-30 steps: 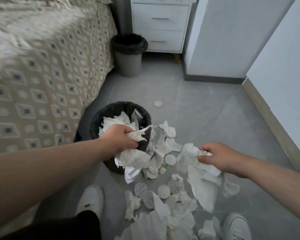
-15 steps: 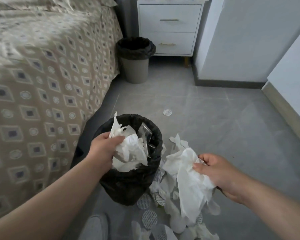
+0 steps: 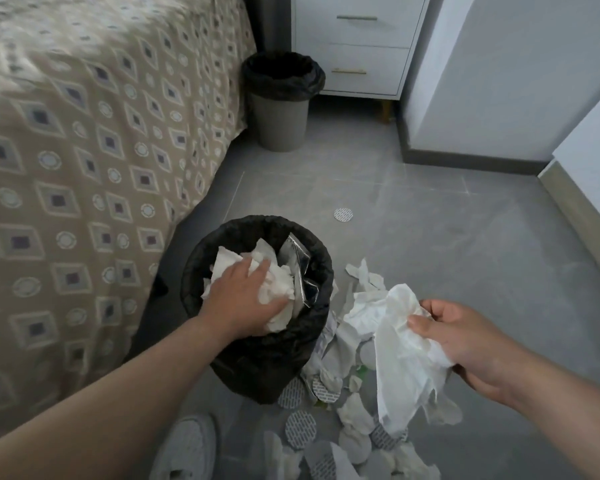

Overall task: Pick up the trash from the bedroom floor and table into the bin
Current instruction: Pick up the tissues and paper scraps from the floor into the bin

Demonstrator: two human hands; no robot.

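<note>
My left hand is down in the mouth of the near bin, the one with the black liner. The palm faces down, the fingers are spread and fairly straight, and they press on a wad of crumpled white tissue without closing round it. My forearm reaches in from the lower left. A clear plastic wrapper stands in the bin just beside the wad.

My right hand is held out to the right of the bin, above the floor. Its thumb and fingers pinch a long sheet of white tissue that hangs down from them.

Under that sheet, against the bin's right side, the rest of the litter lies on the grey tiles: torn tissue mixed with round pads. The pads carry a printed grid too small for me to read. One more pad lies alone beyond the bin.

A second lined bin stands by the white nightstand, the patterned bedspread is on my left, and my white shoe shows at the bottom edge
</note>
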